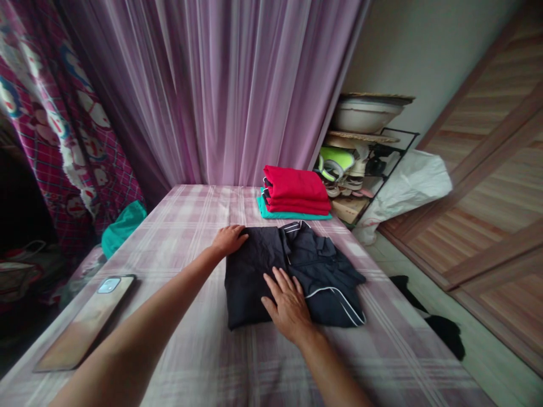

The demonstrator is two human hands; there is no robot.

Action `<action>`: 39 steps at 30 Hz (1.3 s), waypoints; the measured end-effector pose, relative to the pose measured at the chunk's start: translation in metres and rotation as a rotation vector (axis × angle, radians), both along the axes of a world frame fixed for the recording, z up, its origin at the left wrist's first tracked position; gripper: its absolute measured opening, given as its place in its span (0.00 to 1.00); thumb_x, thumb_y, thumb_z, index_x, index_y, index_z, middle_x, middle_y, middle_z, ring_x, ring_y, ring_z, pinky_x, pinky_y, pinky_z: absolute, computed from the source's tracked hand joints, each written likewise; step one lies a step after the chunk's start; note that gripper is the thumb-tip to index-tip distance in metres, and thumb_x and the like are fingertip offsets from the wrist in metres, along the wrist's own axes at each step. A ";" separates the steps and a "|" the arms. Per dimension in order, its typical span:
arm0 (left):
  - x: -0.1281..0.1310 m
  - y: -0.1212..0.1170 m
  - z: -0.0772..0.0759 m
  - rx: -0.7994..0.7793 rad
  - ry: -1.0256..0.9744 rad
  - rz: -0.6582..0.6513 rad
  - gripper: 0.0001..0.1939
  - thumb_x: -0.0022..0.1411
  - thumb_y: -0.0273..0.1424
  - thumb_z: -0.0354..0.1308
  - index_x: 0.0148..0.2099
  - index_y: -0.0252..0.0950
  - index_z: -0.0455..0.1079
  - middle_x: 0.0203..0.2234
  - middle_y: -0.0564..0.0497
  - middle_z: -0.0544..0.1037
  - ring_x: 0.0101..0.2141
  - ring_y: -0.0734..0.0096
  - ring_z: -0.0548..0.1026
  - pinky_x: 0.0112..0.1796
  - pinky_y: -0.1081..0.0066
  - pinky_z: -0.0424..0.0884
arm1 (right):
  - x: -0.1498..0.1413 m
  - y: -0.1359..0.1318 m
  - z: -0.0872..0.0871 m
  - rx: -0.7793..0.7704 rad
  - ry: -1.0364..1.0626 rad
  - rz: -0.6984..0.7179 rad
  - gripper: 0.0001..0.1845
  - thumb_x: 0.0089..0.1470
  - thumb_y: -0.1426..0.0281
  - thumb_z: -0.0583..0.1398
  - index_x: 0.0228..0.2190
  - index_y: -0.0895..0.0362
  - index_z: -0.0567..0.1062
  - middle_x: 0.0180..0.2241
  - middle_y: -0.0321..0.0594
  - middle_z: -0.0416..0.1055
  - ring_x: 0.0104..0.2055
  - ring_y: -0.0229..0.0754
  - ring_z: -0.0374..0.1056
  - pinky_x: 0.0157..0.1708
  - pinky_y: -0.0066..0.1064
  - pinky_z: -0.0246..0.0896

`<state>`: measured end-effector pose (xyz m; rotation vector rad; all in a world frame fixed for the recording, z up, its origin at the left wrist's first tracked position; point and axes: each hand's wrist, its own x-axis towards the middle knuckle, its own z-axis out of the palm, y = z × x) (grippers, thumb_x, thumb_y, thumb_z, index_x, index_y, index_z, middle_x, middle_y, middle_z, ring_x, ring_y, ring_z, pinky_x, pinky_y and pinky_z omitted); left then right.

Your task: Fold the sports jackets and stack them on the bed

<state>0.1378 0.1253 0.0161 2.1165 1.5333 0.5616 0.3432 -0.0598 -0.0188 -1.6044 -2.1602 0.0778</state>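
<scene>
Left hand [231, 239] rests at the far left corner of the dark garment [250, 282], gripping or not cannot be told; right hand [289, 302] lies flat, fingers spread, grasping nothing. Garment lies part-folded on checked cloth [203, 345]. Step judged: smoothing; next move calls for squaring the uneven right side.

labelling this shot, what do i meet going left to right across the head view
Phone, left hand, right hand, neon-green item, white bag. Left out: dark garment, overlapping both hands.
</scene>
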 end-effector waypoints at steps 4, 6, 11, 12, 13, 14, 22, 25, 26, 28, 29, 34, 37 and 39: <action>-0.023 0.009 -0.009 -0.034 0.093 0.080 0.25 0.67 0.39 0.46 0.61 0.33 0.67 0.59 0.40 0.72 0.59 0.57 0.68 0.59 0.63 0.61 | 0.000 0.002 -0.009 -0.097 -0.090 0.012 0.28 0.64 0.60 0.53 0.64 0.50 0.63 0.67 0.46 0.55 0.69 0.52 0.50 0.64 0.54 0.48; -0.027 0.014 -0.010 -0.057 0.131 0.092 0.24 0.66 0.41 0.47 0.58 0.36 0.70 0.55 0.43 0.76 0.55 0.59 0.72 0.55 0.66 0.65 | 0.002 0.001 -0.004 -0.127 -0.113 0.047 0.31 0.63 0.57 0.54 0.64 0.51 0.62 0.68 0.47 0.54 0.69 0.52 0.50 0.64 0.53 0.48; -0.038 0.023 0.000 -0.108 0.209 0.064 0.18 0.58 0.42 0.56 0.45 0.39 0.77 0.40 0.48 0.82 0.43 0.59 0.78 0.43 0.69 0.70 | 0.010 0.001 0.007 -0.163 -0.108 0.095 0.30 0.63 0.56 0.54 0.63 0.51 0.64 0.67 0.45 0.56 0.68 0.49 0.51 0.64 0.48 0.50; -0.043 0.022 0.003 -0.113 0.218 0.058 0.17 0.56 0.42 0.57 0.44 0.39 0.77 0.39 0.48 0.82 0.43 0.59 0.78 0.42 0.69 0.70 | 0.011 0.001 0.008 -0.165 -0.091 0.107 0.28 0.63 0.57 0.53 0.62 0.50 0.65 0.66 0.44 0.57 0.68 0.47 0.51 0.64 0.47 0.49; -0.049 0.020 0.005 -0.121 0.225 0.053 0.17 0.55 0.41 0.58 0.43 0.39 0.77 0.39 0.48 0.82 0.42 0.59 0.78 0.42 0.69 0.69 | 0.012 0.002 0.008 -0.169 -0.069 0.119 0.26 0.64 0.59 0.53 0.61 0.50 0.66 0.66 0.43 0.58 0.68 0.46 0.52 0.64 0.46 0.49; -0.056 0.016 0.007 -0.133 0.231 0.050 0.17 0.54 0.41 0.58 0.42 0.39 0.77 0.38 0.48 0.82 0.42 0.59 0.77 0.41 0.69 0.69 | 0.012 0.004 0.008 -0.174 -0.046 0.130 0.24 0.65 0.60 0.52 0.60 0.49 0.68 0.65 0.42 0.60 0.67 0.45 0.53 0.64 0.46 0.48; -0.132 -0.069 -0.002 -0.330 0.193 0.098 0.26 0.50 0.47 0.55 0.46 0.36 0.73 0.28 0.50 0.80 0.30 0.64 0.76 0.29 0.71 0.68 | -0.004 0.017 0.018 -0.143 0.027 0.170 0.14 0.61 0.67 0.55 0.43 0.47 0.79 0.56 0.39 0.72 0.64 0.48 0.59 0.63 0.54 0.44; -0.152 -0.103 -0.003 -0.480 0.143 0.071 0.30 0.47 0.52 0.57 0.47 0.37 0.72 0.26 0.52 0.79 0.27 0.65 0.75 0.26 0.71 0.66 | 0.006 0.014 0.013 -0.036 0.006 0.038 0.14 0.59 0.67 0.56 0.44 0.50 0.79 0.58 0.43 0.70 0.63 0.51 0.60 0.62 0.51 0.49; -0.156 -0.110 -0.002 -0.526 0.141 0.049 0.30 0.46 0.53 0.58 0.44 0.37 0.72 0.26 0.52 0.79 0.27 0.64 0.75 0.26 0.71 0.66 | 0.013 0.013 0.010 0.002 0.011 -0.058 0.16 0.58 0.66 0.57 0.47 0.51 0.78 0.60 0.46 0.67 0.63 0.52 0.59 0.61 0.49 0.51; -0.157 -0.114 0.003 -0.562 0.167 0.013 0.28 0.44 0.56 0.59 0.38 0.37 0.74 0.26 0.50 0.79 0.29 0.62 0.76 0.27 0.71 0.67 | 0.029 0.012 0.001 0.022 0.030 -0.289 0.24 0.57 0.62 0.57 0.54 0.55 0.73 0.63 0.52 0.62 0.63 0.56 0.59 0.58 0.48 0.56; -0.155 -0.112 0.006 -0.543 0.175 0.015 0.28 0.44 0.56 0.60 0.36 0.37 0.74 0.27 0.49 0.80 0.30 0.61 0.77 0.28 0.71 0.67 | 0.038 0.013 -0.003 -0.014 0.042 -0.395 0.29 0.57 0.59 0.57 0.58 0.57 0.69 0.63 0.55 0.61 0.63 0.58 0.59 0.57 0.48 0.58; -0.115 -0.075 0.013 -0.407 -0.038 0.252 0.30 0.46 0.55 0.59 0.42 0.36 0.76 0.38 0.43 0.82 0.36 0.58 0.79 0.30 0.70 0.71 | 0.064 0.036 -0.006 -0.319 0.136 -0.597 0.46 0.57 0.51 0.54 0.67 0.66 0.50 0.53 0.62 0.71 0.54 0.60 0.69 0.51 0.49 0.62; -0.090 -0.059 0.007 -0.375 -0.110 0.290 0.26 0.48 0.51 0.60 0.41 0.36 0.76 0.38 0.43 0.83 0.39 0.57 0.80 0.33 0.70 0.73 | 0.062 0.055 -0.004 -0.377 0.267 -0.639 0.47 0.55 0.53 0.56 0.66 0.66 0.50 0.51 0.59 0.73 0.52 0.59 0.71 0.50 0.48 0.64; -0.083 -0.060 0.002 -0.340 -0.131 0.293 0.22 0.48 0.48 0.61 0.38 0.37 0.77 0.36 0.44 0.83 0.39 0.57 0.80 0.34 0.69 0.73 | 0.057 0.066 -0.006 -0.358 0.309 -0.637 0.44 0.53 0.60 0.59 0.65 0.64 0.53 0.53 0.58 0.72 0.53 0.57 0.71 0.50 0.45 0.65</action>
